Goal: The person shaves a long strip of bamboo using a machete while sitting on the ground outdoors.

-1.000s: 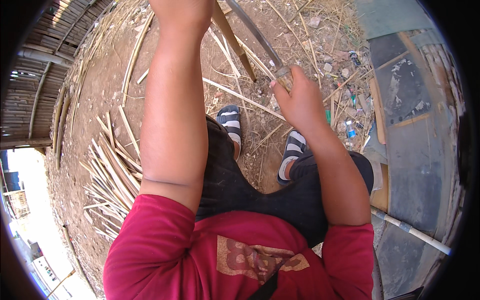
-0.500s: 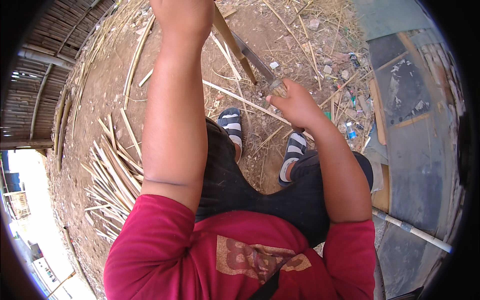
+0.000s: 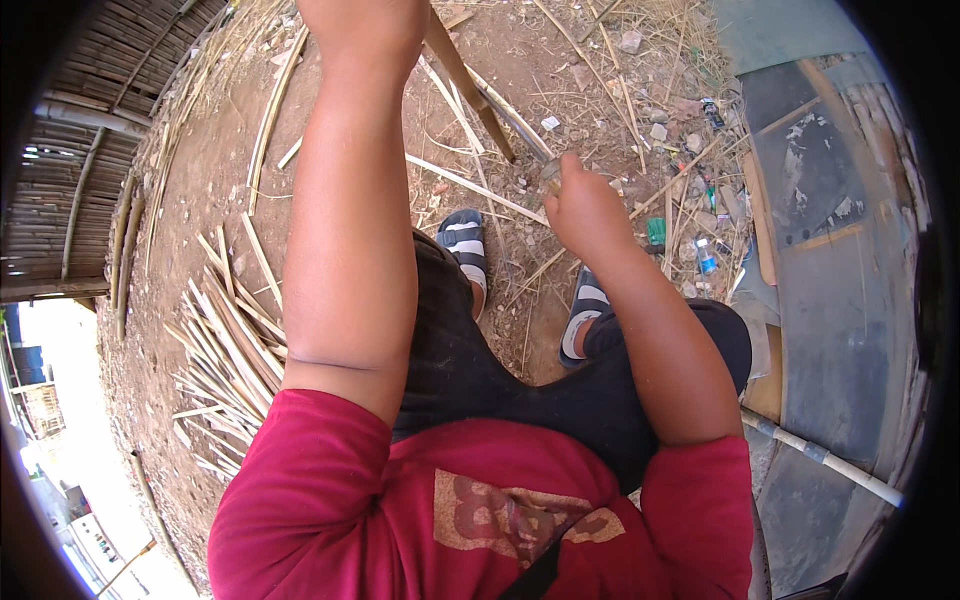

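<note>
My left hand is at the top edge, partly cut off, closed round a bamboo piece that slants down to the right towards the ground. Its fingertips are out of sight. Right of the bamboo, my right hand grips a long-bladed knife by its handle, mostly covered by the fingers. The narrow blade points up and left and passes close behind the bamboo; whether they touch I cannot tell.
Many split bamboo strips lie heaped on the dirt at left, beside a woven bamboo wall. Loose strips, stones and a plastic bottle litter the ground. Dark panels and a pole stand at right. My sandalled feet are below.
My right hand has shifted slightly right and turned, so the knife's blade now shows narrower. My left hand and the bamboo piece have barely moved.
</note>
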Demonstrator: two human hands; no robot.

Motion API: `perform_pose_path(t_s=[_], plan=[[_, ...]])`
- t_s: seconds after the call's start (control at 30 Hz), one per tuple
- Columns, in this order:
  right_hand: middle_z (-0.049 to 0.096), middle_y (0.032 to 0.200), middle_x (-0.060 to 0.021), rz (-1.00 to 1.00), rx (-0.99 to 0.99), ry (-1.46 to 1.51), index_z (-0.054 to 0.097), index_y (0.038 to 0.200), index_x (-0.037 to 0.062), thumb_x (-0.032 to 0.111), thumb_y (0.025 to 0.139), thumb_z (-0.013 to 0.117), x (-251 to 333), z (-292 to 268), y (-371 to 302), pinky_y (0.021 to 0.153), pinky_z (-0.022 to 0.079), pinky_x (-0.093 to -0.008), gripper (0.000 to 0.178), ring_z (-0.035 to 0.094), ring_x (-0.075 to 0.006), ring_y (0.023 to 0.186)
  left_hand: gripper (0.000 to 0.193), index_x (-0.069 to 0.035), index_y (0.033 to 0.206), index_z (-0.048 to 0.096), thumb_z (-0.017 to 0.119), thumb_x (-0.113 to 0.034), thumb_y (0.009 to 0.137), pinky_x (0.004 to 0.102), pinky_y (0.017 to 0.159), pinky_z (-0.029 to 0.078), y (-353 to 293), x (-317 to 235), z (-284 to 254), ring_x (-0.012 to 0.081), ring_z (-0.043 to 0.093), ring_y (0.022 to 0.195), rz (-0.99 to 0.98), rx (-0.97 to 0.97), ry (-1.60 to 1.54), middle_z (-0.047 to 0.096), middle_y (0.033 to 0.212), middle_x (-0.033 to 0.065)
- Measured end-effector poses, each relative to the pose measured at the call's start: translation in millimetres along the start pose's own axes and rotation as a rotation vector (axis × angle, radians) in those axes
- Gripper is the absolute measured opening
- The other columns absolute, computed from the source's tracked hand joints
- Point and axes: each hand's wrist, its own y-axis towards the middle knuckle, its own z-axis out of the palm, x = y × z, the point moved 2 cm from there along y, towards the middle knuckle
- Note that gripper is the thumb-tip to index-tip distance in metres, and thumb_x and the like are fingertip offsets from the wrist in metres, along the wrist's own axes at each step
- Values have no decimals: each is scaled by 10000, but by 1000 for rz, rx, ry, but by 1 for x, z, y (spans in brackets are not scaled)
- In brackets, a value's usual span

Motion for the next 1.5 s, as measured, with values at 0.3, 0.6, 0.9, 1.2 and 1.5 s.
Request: perform_pose_path(t_s=[0.3,0.6,0.9,1.2,1.5], plan=[[696,1054,-287,26,177,440,606,1143,-36,253,879,712,-10,-24,6,902,528,-513,405,669,-450,1040,731,-125,756,439,377,-835,917,264,450,175,4,10,-13,79,236,477,-3,72,-33,272,593,-56],[691,868,-280,-88,-241,242,570,1191,-34,233,909,690,8,-37,-7,751,538,-532,406,691,-464,855,720,-128,755,448,359,-820,935,264,454,184,-2,-2,1,77,239,481,21,32,3,274,586,-60],[706,1030,-248,15,31,3,560,1194,-10,173,896,671,-2,0,5,853,555,-517,367,693,-420,986,717,-133,743,428,342,-817,941,273,448,176,-4,-4,-1,85,233,470,5,5,8,268,576,-55],[695,1012,-294,-40,90,317,607,1183,-42,218,859,712,-13,-17,10,851,527,-506,429,678,-456,972,739,-132,738,428,347,-845,913,270,449,168,-4,-2,-1,76,227,471,-121,103,-234,251,574,-65],[706,1027,-281,-12,-6,156,612,1205,-28,253,889,689,-2,-31,-4,878,540,-511,429,683,-448,999,755,-126,723,445,333,-846,919,266,449,180,-10,-11,12,78,237,461,-8,43,38,280,554,-65]])
